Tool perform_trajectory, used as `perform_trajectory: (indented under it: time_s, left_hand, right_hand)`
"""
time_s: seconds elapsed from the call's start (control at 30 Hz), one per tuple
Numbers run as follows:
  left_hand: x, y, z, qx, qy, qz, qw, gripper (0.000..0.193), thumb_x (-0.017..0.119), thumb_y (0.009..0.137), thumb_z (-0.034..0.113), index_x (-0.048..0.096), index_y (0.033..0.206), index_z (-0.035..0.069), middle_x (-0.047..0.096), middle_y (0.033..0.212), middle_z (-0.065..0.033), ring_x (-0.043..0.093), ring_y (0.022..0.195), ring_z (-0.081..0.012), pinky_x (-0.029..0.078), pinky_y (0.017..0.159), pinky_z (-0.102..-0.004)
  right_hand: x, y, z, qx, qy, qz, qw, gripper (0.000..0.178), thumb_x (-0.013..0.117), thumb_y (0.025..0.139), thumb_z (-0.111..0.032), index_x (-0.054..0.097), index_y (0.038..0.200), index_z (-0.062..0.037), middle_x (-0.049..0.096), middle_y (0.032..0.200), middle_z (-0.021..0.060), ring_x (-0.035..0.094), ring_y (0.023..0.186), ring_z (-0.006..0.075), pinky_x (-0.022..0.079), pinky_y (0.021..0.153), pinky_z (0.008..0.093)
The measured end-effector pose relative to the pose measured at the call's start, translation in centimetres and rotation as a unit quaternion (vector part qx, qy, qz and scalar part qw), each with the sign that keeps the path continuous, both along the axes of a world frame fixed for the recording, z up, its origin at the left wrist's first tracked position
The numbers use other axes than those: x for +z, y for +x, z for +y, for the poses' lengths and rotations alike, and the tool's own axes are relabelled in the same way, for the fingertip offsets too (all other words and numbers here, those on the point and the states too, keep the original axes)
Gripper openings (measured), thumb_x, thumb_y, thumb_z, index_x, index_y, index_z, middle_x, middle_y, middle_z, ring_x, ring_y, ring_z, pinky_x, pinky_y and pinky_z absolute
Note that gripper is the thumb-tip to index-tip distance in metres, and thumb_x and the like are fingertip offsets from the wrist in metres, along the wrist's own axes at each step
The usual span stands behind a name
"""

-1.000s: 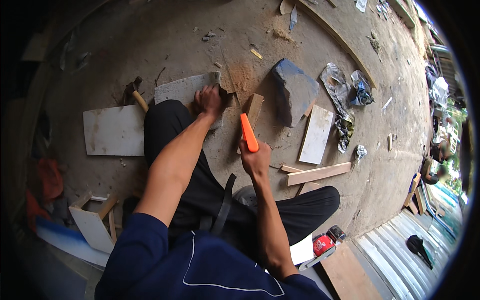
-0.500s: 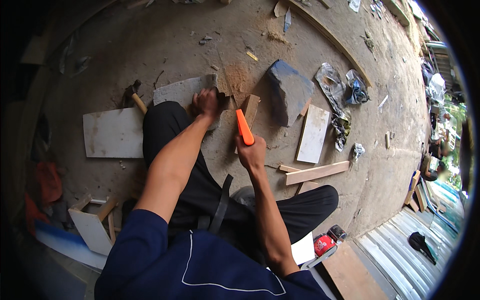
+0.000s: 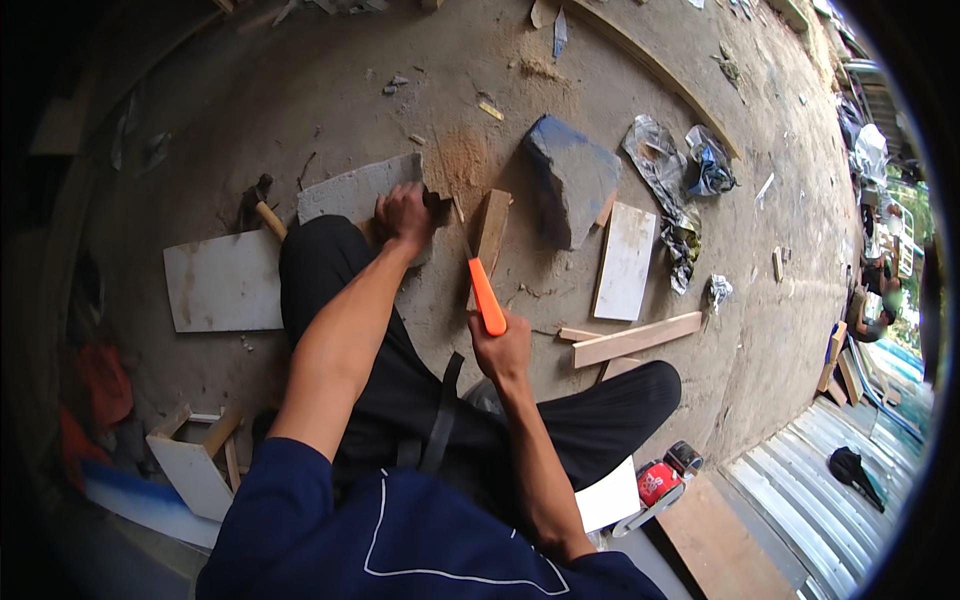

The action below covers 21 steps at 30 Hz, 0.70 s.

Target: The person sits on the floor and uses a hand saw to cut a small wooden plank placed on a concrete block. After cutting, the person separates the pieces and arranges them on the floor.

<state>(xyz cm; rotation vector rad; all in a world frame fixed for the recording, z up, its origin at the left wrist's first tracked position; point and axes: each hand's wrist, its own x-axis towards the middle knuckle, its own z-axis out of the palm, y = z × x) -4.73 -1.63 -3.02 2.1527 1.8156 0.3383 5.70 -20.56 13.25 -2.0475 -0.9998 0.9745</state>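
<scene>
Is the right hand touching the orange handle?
Touching: the head view shows the right hand closed around the near end of the orange handle.

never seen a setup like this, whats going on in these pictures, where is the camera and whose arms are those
There is no machine here, just a seated person working with two bare hands. Every picture comes from one wide fisheye camera worn on that person's head, looking down, so straight edges bend near the rim.

The right hand grips an orange-handled tool with a thin blade, probably a saw. The left hand is at the end of a grey slab; what it grips is hard to make out.

On the bare ground lie a wooden block, a blue-grey chunk, a hammer, white boards and crumpled plastic.
</scene>
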Motion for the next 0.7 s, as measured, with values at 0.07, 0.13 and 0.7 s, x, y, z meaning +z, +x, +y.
perform_trajectory:
  time_s: [0.07,0.13,0.7]
  left_hand:
    - [0.8,0.2,-0.3,-0.004,-0.007,-0.016,1.000,0.012,0.056,0.078,0.021,0.061,0.081,0.011,0.062,0.090,-0.0056,0.056,0.097,-0.0241,0.035,0.091,-0.0473]
    - [1.5,0.4,-0.7,0.002,-0.020,-0.022,1.000,0.012,0.055,0.079,0.022,0.062,0.081,0.011,0.062,0.090,-0.0052,0.056,0.097,-0.0239,0.035,0.091,-0.0470]
    - [-0.2,0.0,-0.6,0.025,-0.017,-0.027,0.999,0.018,0.055,0.080,0.027,0.064,0.081,0.012,0.064,0.090,-0.0042,0.056,0.100,-0.0216,0.031,0.092,-0.0467]
  right_hand:
    - [0.7,0.8,0.9,0.003,-0.005,-0.013,1.000,0.020,0.065,0.074,-0.017,0.062,0.075,0.0022,0.057,0.063,0.0221,0.060,0.058,0.0358,0.045,0.055,0.0371]
    - [1.1,1.5,0.8,-0.005,-0.006,-0.028,1.000,0.020,0.065,0.074,-0.017,0.062,0.075,0.0026,0.057,0.063,0.0219,0.059,0.058,0.0352,0.045,0.056,0.0365]
    - [1.3,0.2,0.3,-0.003,-0.016,-0.021,1.000,0.024,0.064,0.074,-0.021,0.061,0.074,0.0029,0.056,0.065,0.0233,0.059,0.059,0.0372,0.045,0.057,0.0389]
